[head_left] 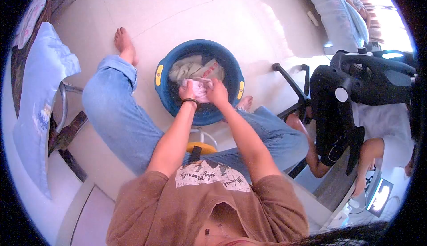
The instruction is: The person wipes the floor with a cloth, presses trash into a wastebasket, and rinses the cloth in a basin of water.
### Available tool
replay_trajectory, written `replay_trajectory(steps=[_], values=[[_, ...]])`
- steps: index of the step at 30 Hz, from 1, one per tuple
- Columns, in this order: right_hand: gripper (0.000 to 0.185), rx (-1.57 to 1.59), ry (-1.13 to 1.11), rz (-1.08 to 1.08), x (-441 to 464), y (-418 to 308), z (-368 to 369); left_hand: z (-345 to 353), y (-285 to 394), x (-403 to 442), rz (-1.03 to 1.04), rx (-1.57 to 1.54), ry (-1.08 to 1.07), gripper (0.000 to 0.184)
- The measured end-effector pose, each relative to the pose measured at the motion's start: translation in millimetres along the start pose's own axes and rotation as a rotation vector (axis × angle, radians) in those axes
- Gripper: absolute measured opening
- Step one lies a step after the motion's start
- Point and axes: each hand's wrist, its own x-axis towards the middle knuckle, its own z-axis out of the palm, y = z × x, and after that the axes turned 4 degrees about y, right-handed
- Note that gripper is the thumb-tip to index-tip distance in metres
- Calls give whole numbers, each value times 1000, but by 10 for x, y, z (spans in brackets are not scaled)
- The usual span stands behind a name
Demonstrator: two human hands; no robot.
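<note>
Between my knees a blue plastic basin (167,98) with yellow handle patches stands on the floor. Inside it lies a bunched pale, greyish-white cloth (189,68) with red marks on its right part. My left hand (187,90), a dark band at its wrist, is closed on one side of a pink-and-white cloth (201,91). The other side of that cloth is gripped by my right hand (217,93). Both hands are over the near half of the basin, close together. Part of the pink cloth is hidden by my fingers.
Another person (382,130) sits on a black office chair (340,90) at the right, beside a desk with a lit screen (380,196). A yellow-topped stool (201,148) is under me. Light blue fabric (38,95) hangs at the left; bedding (333,10) is at upper right.
</note>
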Motion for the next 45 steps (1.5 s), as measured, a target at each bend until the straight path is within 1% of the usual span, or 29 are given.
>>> replay_trajectory(steps=[1,3,4,5,6,8,9,12,13,16,17,19,20,21,23,25,26,28,30,31,33,34,35,38,39,41,42,44,45], values=[[44,-49,3,23,19,56,30,-38,8,41,80,206,98,45],[42,-148,11,65,83,161,95,-84,-27,72,200,456,229,50],[42,-137,3,151,118,178,127,-118,-56,88,259,584,293,53],[41,-125,-5,239,155,201,156,-173,-69,118,193,602,217,65],[41,-115,-14,330,168,233,184,-187,-113,127,302,738,232,68],[40,-229,-92,143,92,352,375,-155,-122,79,527,1005,255,72],[39,-283,-128,45,79,412,467,-135,-23,18,411,1266,26,73],[35,-344,-345,-121,101,427,451,-96,99,-78,330,1552,-356,71],[31,-243,-301,69,120,398,446,-136,-23,30,430,1559,-358,68],[28,-454,-80,-228,66,420,796,-211,-94,188,340,1510,-423,67],[29,-495,-108,-493,107,565,943,-282,-368,429,459,1602,-402,66],[30,-426,-266,-215,125,508,726,-481,-795,871,504,1507,-465,66],[31,-389,-337,-78,159,466,627,-461,-775,904,531,1457,-495,66],[34,-328,-388,73,193,390,552,-432,-769,918,477,1412,-455,66],[36,-231,-357,148,210,430,673,-292,-401,538,366,1319,-374,67],[38,-71,-321,174,230,530,804,-231,-168,217,247,1098,-226,70],[39,37,-298,159,280,561,807,-219,-184,149,186,980,-155,71],[40,256,-256,132,324,480,662,-166,-637,414,81,655,-34,75],[39,487,-218,125,121,59,187,-111,-940,764,-334,195,-50,78],[36,591,-278,125,12,-106,7,23,-43,-36,-441,23,-75,75],[31,797,-406,127,-171,-346,-254,-62,-310,278,-511,-109,-370,68],[31,787,-366,86,-226,-359,-255,-89,-335,329,-538,-178,-515,65],[31,779,-325,48,-285,-374,-250,-132,-354,239,-534,-222,-456,52],[29,669,-280,-9,-360,-572,-426,-68,-971,768,-367,-201,-596,45],[29,609,-284,-19,-387,-646,-481,-76,-882,639,-426,-427,-611,43],[31,359,-165,-99,-403,-566,-357,11,-442,164,-536,-852,-636,38],[32,235,-105,-141,-396,-546,-309,54,-365,79,-441,-608,-462,37],[39,-34,-11,-92,-331,-565,-293,130,-209,-41,-242,-122,-111,37],[41,-139,0,-61,-266,-487,-265,110,115,-310,164,557,-161,45]])
